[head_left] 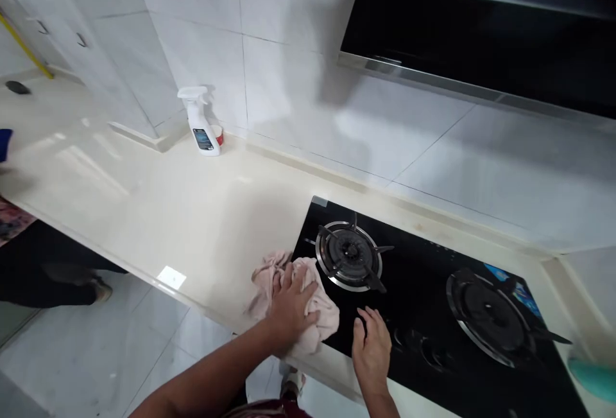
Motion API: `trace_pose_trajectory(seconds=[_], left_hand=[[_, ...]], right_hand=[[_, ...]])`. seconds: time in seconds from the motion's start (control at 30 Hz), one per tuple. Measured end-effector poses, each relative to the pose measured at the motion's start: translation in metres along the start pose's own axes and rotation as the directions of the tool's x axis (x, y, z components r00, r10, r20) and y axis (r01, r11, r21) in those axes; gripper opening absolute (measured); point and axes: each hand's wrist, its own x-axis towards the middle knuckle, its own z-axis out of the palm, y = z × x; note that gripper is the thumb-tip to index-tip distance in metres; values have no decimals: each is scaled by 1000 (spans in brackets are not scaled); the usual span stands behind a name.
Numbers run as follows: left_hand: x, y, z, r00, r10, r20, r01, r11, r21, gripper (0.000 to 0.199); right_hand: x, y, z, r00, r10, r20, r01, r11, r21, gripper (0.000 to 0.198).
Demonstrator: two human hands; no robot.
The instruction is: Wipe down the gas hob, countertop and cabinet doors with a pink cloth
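Observation:
My left hand [290, 309] presses down on a crumpled pale pink cloth [323, 299], its fingers sunk into the folds. The cloth lies across the left edge of a black glass gas cooktop [409, 289], partly on the cream counter. My right hand [373, 344] is at the cooktop's front, below the left burner [350, 251], with nothing in it and the thumb apart from the slightly bent fingers. Whether it touches the glass, I cannot tell. Black pan supports stand around the left burner and the right burner [488, 315].
On the counter [206, 212], a white spray bottle [202, 129] stands by the wall with a red and white cup [219, 134] behind it. A black range hood [481, 33] overhangs the back. A teal object [594, 378] sits at far right. Another person's dark-clothed leg [52, 270] shows at left.

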Motion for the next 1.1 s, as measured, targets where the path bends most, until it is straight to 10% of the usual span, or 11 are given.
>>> trace_pose_trajectory(seconds=[0.5, 0.7, 0.9, 1.1], left_hand=[[241, -97, -25, 1000, -2, -3, 2, 996, 92, 58], [326, -88, -18, 994, 73, 86, -84, 987, 134, 34], [355, -36, 19, 929, 315, 196, -339, 936, 99, 35], [343, -29, 35, 937, 312, 155, -331, 936, 115, 38]], right_hand=[[-4, -15, 29, 994, 30, -106, -63, 945, -320, 52], [-1, -14, 34, 987, -11, -158, -44, 939, -341, 52], [-5, -2, 40, 984, -68, -164, -3, 917, -399, 45], [-10, 6, 40, 989, -67, -133, 4, 906, -424, 45]])
